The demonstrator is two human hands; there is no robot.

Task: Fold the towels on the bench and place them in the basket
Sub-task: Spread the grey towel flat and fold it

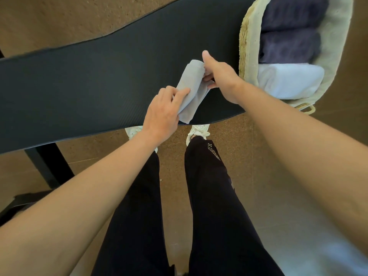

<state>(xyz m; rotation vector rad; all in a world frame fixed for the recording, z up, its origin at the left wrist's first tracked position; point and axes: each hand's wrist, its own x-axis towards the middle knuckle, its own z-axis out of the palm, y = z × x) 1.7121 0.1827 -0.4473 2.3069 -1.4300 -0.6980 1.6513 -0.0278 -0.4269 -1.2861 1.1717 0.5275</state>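
Note:
A small light grey towel [191,87], folded into a narrow strip, lies on the black padded bench [89,82] near its front edge. My left hand [162,114] holds the strip's near end, fingers curled over it. At the far end my right hand [220,76] grips the towel with its fingers tucked against the fabric and the thumb stretched out. The woven basket [246,46] stands at the bench's right end. Inside it lie two dark purple folded towels [290,30] and a white folded towel [288,80].
The bench has black legs [49,166] at the lower left, standing on a brown speckled floor [239,146]. My legs in black trousers and white shoes stand just in front of the bench edge. The basket's loop handle [308,109] hangs past the bench corner.

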